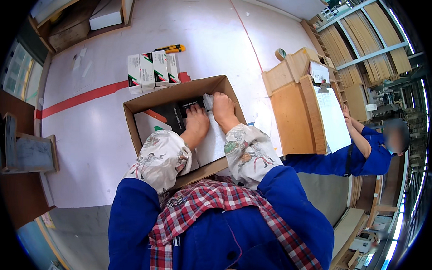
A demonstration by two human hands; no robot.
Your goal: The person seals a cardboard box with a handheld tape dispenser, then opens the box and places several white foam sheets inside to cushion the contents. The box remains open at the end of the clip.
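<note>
An open cardboard box point(179, 90) stands in front of me with both my hands inside it. My left hand point(197, 123) lies flat, fingers stretched over a black printed carton point(181, 108). Close beside it, my right hand point(224, 110) is closed at the far right inner wall. A crumpled, greyish translucent piece of plastic point(208, 102) shows next to its fingertips; what the fingers grip is hidden. Whitish wrapping point(212, 147) fills the right part of the box, below my hands. A grey and black printed package point(154, 119) lies on the left.
Several small white cartons point(151, 71) stand behind the box, with a yellow cutter knife point(171, 48) beyond them. To the right are a wooden stand point(293, 109), a clipboard point(331, 117) and a tape roll point(280, 54). A co-worker point(368, 147) stands at the right.
</note>
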